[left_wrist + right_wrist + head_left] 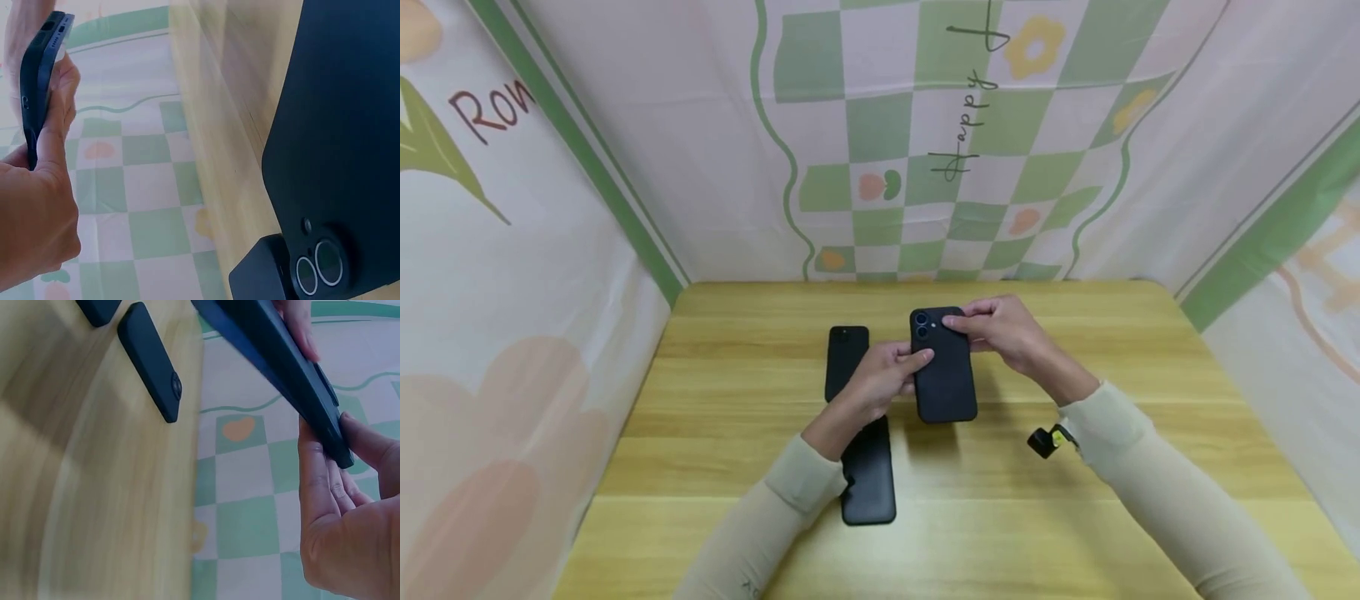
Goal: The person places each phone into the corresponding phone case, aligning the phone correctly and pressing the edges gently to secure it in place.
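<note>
A black smartphone (946, 375) with two round camera lenses is raised above the table, its back facing up toward the head camera. My left hand (883, 377) grips its left long edge, thumb lying on the back. At the upper right corner my right hand (1009, 335) pinches it between thumb and fingers, as the right wrist view also shows of the phone (281, 369). Under the left forearm lies a second black phone (870, 479), partly covered by the sleeve; its two lenses show in the left wrist view.
Farther back on the wooden table (737, 358), another black phone (847, 360) lies with its camera end away from me, partly behind the left hand. A small black camera (1042, 442) sticks out from the right cuff. Printed curtains (722, 167) enclose the table's back and sides.
</note>
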